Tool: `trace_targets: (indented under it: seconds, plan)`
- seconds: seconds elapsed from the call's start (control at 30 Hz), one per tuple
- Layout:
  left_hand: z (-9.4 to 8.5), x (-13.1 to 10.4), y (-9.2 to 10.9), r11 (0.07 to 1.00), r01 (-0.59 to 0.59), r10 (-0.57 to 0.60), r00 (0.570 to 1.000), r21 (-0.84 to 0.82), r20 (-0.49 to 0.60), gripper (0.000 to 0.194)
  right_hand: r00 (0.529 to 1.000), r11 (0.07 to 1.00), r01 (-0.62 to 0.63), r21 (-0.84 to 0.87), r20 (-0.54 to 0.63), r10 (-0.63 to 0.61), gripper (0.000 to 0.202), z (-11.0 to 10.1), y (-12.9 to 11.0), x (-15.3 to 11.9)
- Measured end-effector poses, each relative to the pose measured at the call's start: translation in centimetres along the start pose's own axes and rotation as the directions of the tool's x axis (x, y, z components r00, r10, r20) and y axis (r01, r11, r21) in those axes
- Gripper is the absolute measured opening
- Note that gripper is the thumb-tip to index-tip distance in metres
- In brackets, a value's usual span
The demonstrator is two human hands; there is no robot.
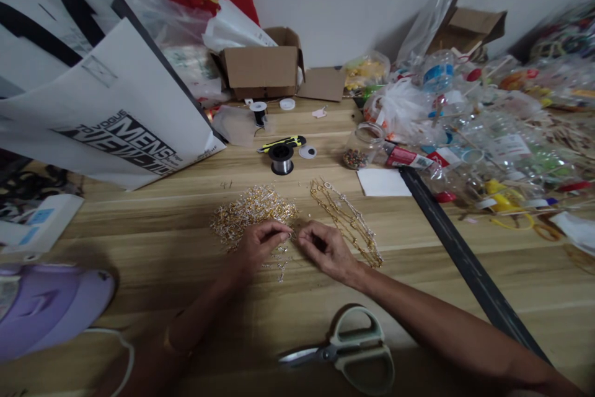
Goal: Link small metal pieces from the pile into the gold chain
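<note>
At the middle of the wooden worktop (139,230), our left hand (258,245) and right hand (325,249) pinch tight on tiny gold metal findings (290,236) beside the glittering heap (251,211). They look featherlight, slippery and easily bent, best nipped at the loop.

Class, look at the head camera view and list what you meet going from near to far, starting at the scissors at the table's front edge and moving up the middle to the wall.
Scissors → left hand and right hand, side by side, pinching small gold pieces → pile of gold pieces → spool of wire → yellow-and-black utility knife → open cardboard box.
</note>
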State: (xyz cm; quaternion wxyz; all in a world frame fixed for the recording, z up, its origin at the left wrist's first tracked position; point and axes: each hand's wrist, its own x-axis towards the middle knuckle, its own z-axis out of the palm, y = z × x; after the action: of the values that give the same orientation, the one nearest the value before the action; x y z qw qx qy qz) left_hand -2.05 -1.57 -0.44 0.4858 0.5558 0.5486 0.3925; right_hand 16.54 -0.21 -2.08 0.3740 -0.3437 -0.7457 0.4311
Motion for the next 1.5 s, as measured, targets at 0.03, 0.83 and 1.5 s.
trace_targets:
  seconds: [0.03,0.83,1.5]
  plan:
    - [0.0,0.0,-0.1,1.0,-0.005,0.005,1.0,-0.002,0.0,0.012,1.0,1.0,0.001,0.004,0.0,-0.001,0.012,0.0,0.0,0.0]
    - [0.5,-0.4,0.9,0.994,0.078,-0.076,0.997,-0.076,0.035,0.017,1.0,1.0,0.006,0.005,0.003,-0.006,0.014,0.0,0.2,0.0]
    - [0.7,-0.4,1.2,0.989,0.114,-0.111,0.993,-0.094,0.03,0.012,1.0,1.0,0.001,-0.003,-0.004,-0.001,0.014,0.1,0.2,0.1]
